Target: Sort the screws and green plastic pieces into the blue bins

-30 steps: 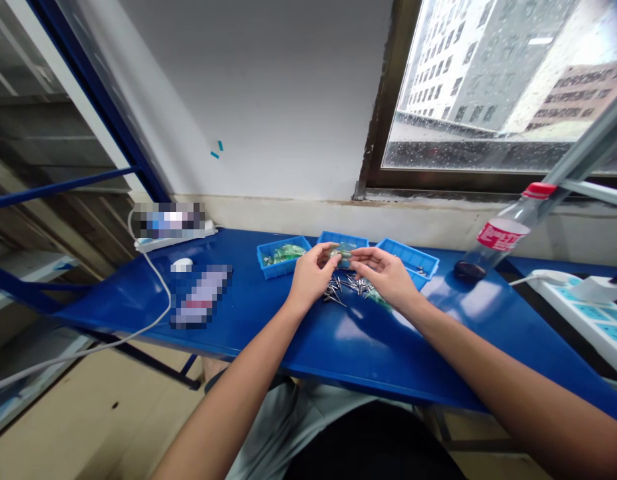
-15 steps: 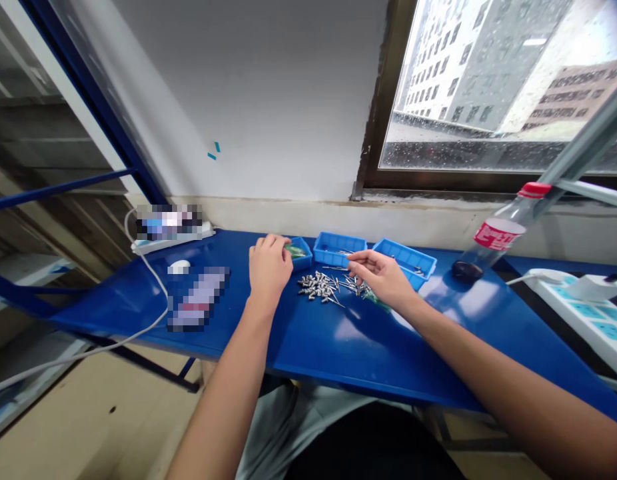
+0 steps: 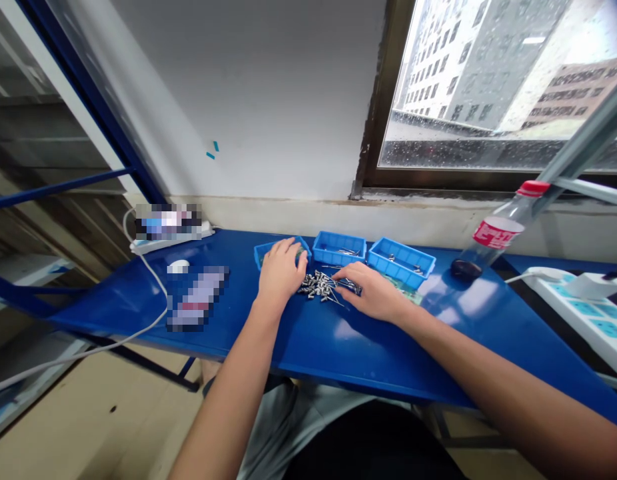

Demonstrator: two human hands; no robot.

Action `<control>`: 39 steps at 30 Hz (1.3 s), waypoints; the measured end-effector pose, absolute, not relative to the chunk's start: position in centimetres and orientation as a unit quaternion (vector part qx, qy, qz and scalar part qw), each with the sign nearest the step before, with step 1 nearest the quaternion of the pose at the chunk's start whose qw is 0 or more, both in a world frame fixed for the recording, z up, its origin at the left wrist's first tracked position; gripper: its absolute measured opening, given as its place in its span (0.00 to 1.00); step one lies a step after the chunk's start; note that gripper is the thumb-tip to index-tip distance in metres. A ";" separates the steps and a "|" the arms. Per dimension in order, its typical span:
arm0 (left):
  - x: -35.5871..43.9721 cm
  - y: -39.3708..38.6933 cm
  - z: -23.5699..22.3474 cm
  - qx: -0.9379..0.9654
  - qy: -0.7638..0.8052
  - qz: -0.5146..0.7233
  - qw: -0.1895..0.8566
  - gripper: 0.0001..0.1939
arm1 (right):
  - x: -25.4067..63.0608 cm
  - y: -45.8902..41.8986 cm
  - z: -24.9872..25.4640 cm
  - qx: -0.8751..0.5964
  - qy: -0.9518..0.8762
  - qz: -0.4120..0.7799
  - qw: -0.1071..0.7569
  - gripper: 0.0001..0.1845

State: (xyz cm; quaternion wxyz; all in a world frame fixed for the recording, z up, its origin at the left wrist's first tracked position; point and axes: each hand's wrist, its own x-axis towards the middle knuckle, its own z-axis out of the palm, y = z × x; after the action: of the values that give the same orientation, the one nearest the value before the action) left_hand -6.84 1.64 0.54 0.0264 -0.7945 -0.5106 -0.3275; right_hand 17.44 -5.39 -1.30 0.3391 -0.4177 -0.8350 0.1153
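My left hand (image 3: 282, 270) is open, fingers loosely bent, over the right side of the left blue bin (image 3: 262, 252), whose contents it mostly hides. Just right of its thumb lies a pile of small silvery metal parts (image 3: 318, 285), some short and stubby, others long and thin like pins. Over the pile's right side my right hand (image 3: 371, 292) reaches, thumb and forefinger apart, close to the thin pins; nothing shows held in it. Beyond this hand a greenish clear plastic bag (image 3: 406, 291) lies partly covered.
The middle blue bin (image 3: 339, 249) and right blue bin (image 3: 401, 261) hold a few metal parts. A cola bottle (image 3: 493, 237) stands at the right by a power strip (image 3: 581, 313). Leftward are a white mouse-like object (image 3: 179, 267), a blurred-out flat item (image 3: 198, 300) and a cable (image 3: 161, 280).
My hands held a small clear packet together; they then parted. My left hand went to the left bin with no packet visible now, then came slightly right. My right hand lowered to the pile.
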 end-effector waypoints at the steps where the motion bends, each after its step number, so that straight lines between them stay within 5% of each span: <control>1: -6.7 1.7 0.3 -0.801 -0.510 -0.312 0.028 0.18 | 17.4 -5.5 -1.2 -0.410 -0.842 0.112 0.332 0.13; 11: -5.7 1.2 -0.5 -0.785 -0.522 -0.326 0.065 0.15 | 16.1 -6.3 -1.3 -0.323 -0.904 0.072 0.271 0.15; 17: -4.4 1.0 0.0 -0.800 -0.386 -0.459 -0.010 0.12 | 16.1 -5.8 -2.1 -0.337 -0.901 0.055 0.269 0.10; 25: -2.6 -0.1 -0.1 -0.848 -0.303 -0.429 -0.075 0.10 | 16.5 -5.2 -2.3 -0.347 -0.893 0.063 0.281 0.05; 32: -2.5 -0.4 -0.1 -0.847 -0.317 -0.413 -0.105 0.10 | 17.1 -4.7 -2.4 -0.448 -0.759 0.142 0.450 0.07; 39: -2.0 -0.3 -1.0 -0.852 -0.293 -0.418 -0.121 0.11 | 17.0 -4.4 -2.1 -0.451 -0.586 0.367 0.564 0.18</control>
State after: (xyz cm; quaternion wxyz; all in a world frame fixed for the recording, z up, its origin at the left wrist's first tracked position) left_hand -2.05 -0.33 -1.00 -0.1212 -0.8517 -0.2927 -0.4175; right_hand 17.05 -4.43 -2.06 0.5645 -0.4506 -0.5859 0.3675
